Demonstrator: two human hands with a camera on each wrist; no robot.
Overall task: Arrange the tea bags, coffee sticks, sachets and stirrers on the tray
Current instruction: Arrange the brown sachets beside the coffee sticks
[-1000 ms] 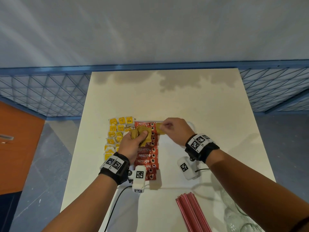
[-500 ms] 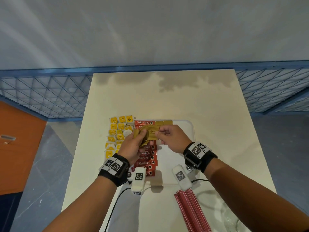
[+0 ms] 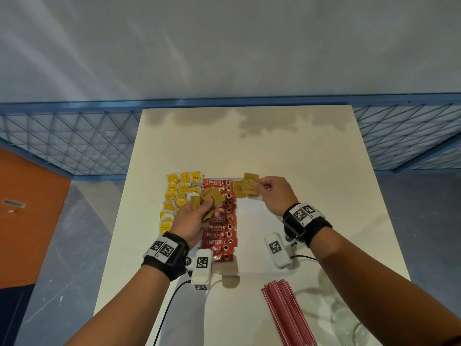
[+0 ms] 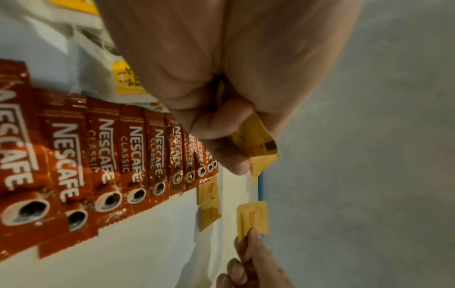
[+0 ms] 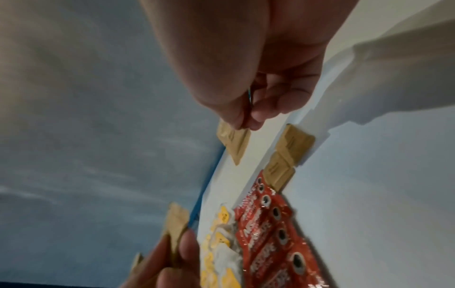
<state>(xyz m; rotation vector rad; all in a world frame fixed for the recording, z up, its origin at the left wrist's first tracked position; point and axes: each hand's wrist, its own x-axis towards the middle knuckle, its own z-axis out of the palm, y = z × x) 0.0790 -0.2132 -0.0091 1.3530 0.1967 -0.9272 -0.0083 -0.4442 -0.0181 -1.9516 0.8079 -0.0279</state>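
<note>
Sachets are the step now: right hand (image 3: 274, 194) pinches one sachet (image 3: 250, 183) above the tray (image 3: 252, 236) far edge, right of coffee sticks (image 3: 220, 221); left hand (image 3: 193, 221) grips spare sachets (image 3: 210, 199). Next, lay it beside the two placed sachets (image 3: 243, 192).

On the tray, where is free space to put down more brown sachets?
Bare tray lies right of the coffee sticks, below the two laid brown sachets, down to the near edge. The left is crowded: tea bags pack against the sticks, and the left hand hovers there holding sachets.
</note>
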